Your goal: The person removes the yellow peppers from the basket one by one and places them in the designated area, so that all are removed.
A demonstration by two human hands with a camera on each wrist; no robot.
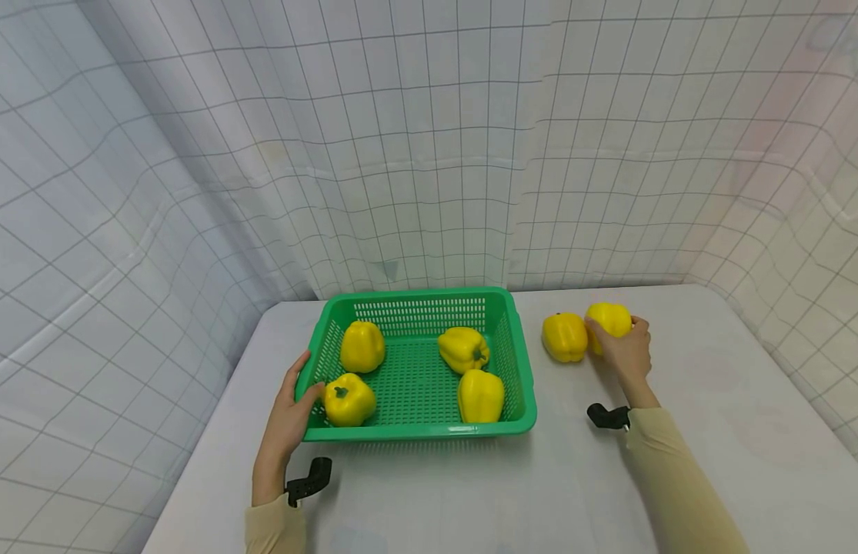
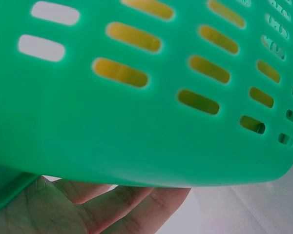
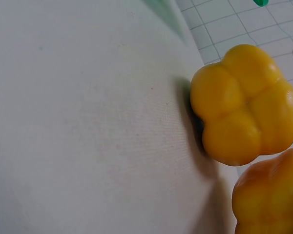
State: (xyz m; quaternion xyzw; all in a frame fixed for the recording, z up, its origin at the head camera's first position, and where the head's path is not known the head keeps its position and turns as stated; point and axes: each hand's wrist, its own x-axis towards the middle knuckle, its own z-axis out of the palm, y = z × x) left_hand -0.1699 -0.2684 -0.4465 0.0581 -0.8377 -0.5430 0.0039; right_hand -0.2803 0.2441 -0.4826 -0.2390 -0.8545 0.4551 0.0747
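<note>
My left hand [image 1: 286,419] grips the left rim of a green plastic basket [image 1: 415,432], its thumb over the edge and fingers along the outside. In the left wrist view the fingers [image 2: 132,204] show past the basket's slotted wall [image 2: 112,131]. Right of the basket, my right hand [image 1: 629,354] holds a yellow bell pepper [image 1: 609,314] between thumb and fingers. Close beside it on the table lies another yellow bell pepper [image 1: 565,337], whose lobed end [image 3: 244,105] shows in the right wrist view. Part of the held pepper [image 3: 268,197] appears below it.
Inside the basket are several yellow bell peppers: two at the left, one [image 1: 349,399] near my thumb, and two at the right, one [image 1: 480,396] by the front wall. A white table [image 1: 429,492] lies beneath. White grid-patterned curtains [image 1: 415,154] enclose the back and sides.
</note>
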